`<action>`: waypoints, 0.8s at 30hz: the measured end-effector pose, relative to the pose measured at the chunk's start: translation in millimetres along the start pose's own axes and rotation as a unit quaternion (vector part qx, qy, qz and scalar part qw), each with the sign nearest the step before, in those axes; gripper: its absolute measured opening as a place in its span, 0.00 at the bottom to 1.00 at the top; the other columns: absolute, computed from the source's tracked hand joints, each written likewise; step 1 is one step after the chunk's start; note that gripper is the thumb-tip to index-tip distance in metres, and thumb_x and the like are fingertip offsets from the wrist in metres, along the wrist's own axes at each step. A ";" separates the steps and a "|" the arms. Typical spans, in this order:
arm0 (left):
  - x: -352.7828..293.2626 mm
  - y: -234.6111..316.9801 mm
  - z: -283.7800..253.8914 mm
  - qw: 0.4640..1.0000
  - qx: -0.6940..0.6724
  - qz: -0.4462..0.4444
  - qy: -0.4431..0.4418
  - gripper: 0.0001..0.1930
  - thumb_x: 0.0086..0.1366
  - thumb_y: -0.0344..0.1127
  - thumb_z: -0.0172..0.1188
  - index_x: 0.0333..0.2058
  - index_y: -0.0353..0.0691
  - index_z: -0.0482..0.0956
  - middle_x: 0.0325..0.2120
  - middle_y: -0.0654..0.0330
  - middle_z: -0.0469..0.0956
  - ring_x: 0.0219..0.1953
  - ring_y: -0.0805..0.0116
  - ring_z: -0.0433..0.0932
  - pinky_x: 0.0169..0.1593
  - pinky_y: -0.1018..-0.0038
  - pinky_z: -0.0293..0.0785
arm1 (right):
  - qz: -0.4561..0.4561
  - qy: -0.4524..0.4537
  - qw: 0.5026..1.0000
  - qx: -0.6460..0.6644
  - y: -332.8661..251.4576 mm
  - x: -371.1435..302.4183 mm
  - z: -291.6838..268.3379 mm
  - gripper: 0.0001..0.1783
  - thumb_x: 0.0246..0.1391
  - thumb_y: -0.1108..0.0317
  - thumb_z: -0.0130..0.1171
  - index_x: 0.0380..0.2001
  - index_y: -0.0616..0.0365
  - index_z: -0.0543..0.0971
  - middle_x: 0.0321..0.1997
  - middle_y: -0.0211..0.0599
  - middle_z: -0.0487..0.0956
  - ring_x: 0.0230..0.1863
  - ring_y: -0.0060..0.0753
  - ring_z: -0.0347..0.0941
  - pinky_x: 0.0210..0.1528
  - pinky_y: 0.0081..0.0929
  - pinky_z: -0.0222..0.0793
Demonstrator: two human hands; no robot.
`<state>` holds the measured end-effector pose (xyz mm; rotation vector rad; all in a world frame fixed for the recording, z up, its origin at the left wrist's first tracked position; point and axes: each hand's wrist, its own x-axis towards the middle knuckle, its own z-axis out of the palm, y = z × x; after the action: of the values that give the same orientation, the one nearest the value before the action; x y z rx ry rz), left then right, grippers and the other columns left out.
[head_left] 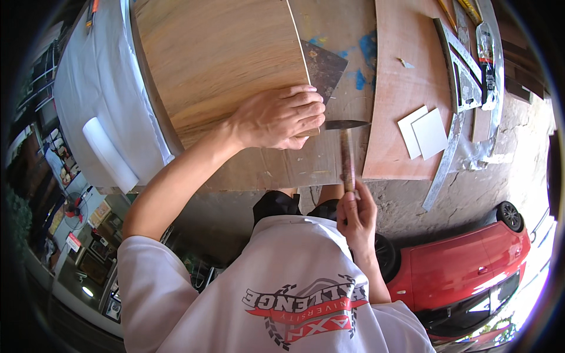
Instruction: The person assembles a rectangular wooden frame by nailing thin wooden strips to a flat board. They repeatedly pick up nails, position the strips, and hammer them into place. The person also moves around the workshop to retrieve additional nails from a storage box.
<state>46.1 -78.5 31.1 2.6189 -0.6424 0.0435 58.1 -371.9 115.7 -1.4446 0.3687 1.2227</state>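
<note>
My left hand [282,117] lies over the near right corner of a wide wooden board [218,59], its fingers curled round the edge. In my right hand [358,215] is a hammer, gripped near the end of its wooden handle [347,159]. The hammer's dark head [347,125] is level with the board's corner, just right of my left fingers. Anything under the left fingers is hidden. A dark flat plate [323,67] sticks out from beneath the board's right edge.
On the right, a reddish plywood sheet [406,88] carries two white square pieces [431,134], a metal square [462,65] and a steel ruler [441,167] overhanging the table edge. White sheeting with a roll [109,153] lies left. A red car [465,265] stands beyond the floor.
</note>
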 end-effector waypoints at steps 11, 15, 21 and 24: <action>-4.2 3.1 8.8 0.999 0.025 -0.018 0.043 0.12 0.61 0.42 0.63 0.42 0.47 0.77 0.44 0.70 0.75 0.56 0.71 0.70 0.62 0.67 0.70 | -0.351 0.056 0.784 -0.508 -51.3 40.7 -31.4 0.17 0.65 0.75 0.57 0.55 0.66 0.73 0.33 0.48 0.81 0.32 0.50 0.84 0.33 0.39 0.78; -7.7 5.5 11.7 0.996 0.062 -0.019 0.068 0.10 0.62 0.43 0.62 0.39 0.49 0.77 0.42 0.72 0.74 0.56 0.74 0.70 0.56 0.70 0.69 | -0.372 0.018 0.745 -0.553 -71.6 61.7 -24.9 0.16 0.65 0.75 0.57 0.55 0.66 0.74 0.34 0.48 0.81 0.31 0.47 0.84 0.31 0.36 0.78; -5.4 6.3 15.1 0.996 0.043 -0.023 0.079 0.11 0.62 0.45 0.65 0.36 0.49 0.76 0.38 0.71 0.73 0.52 0.73 0.70 0.55 0.68 0.68 | -0.431 0.023 0.690 -0.582 -97.3 71.6 -23.7 0.16 0.65 0.77 0.58 0.54 0.68 0.74 0.39 0.50 0.84 0.33 0.44 0.86 0.33 0.32 0.80; -4.3 6.8 13.8 0.995 0.041 -0.026 0.092 0.11 0.61 0.46 0.65 0.35 0.49 0.76 0.37 0.72 0.73 0.51 0.73 0.70 0.55 0.68 0.67 | -0.459 0.004 0.685 -0.566 -96.9 75.6 -22.0 0.16 0.65 0.75 0.57 0.54 0.68 0.74 0.38 0.49 0.84 0.33 0.42 0.86 0.33 0.31 0.80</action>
<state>38.2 -87.8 20.9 2.6683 -0.5173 0.2984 175.5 -331.5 101.7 -2.1946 -1.2531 0.4863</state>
